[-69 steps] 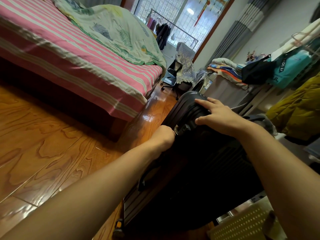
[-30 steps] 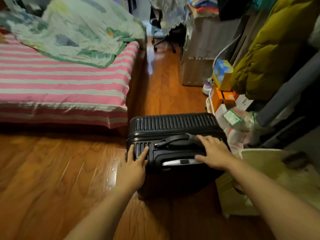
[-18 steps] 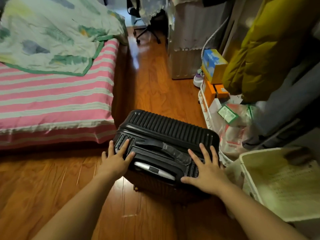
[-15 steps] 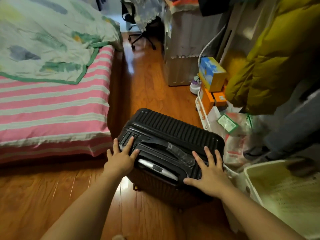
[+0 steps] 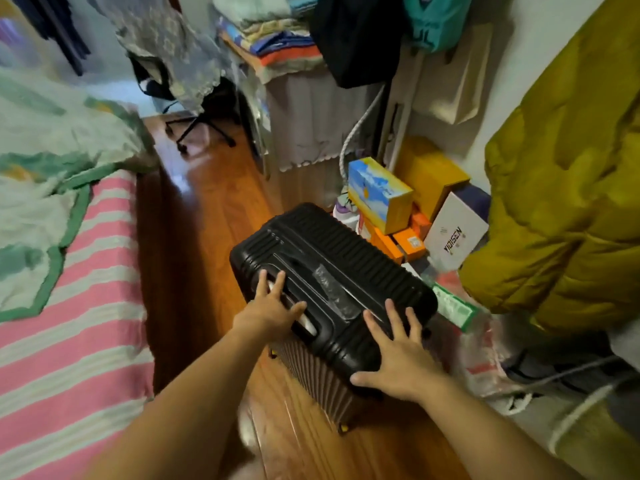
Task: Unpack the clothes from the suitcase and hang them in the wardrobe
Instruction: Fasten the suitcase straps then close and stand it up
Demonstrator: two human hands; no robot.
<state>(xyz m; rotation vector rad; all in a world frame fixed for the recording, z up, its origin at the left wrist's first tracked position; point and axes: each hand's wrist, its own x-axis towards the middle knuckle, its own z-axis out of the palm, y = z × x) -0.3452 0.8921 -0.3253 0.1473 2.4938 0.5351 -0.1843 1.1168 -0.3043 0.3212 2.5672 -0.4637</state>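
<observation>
You are pressing your flat, spread left hand [image 5: 268, 311] and right hand [image 5: 394, 355] on the upright black ribbed hard-shell suitcase [image 5: 332, 271], gripping nothing, probably steadying it to lay down.

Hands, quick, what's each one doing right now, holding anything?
Left hand: open, fingers spread flat on the suitcase top.
Right hand: open, fingers spread, pressing the suitcase's near edge.

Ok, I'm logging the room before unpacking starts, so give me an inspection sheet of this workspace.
Surface: wooden floor, glossy.
Job's things: black suitcase standing closed; no wardrobe seen.
Clutter: boxes and plastic bags right of it.
Hands: left hand and right hand flat on the suitcase top, fingers spread.
Cables: white cord behind the boxes.
Surroundings: striped bed left; yellow jacket right; office chair beyond.
</observation>
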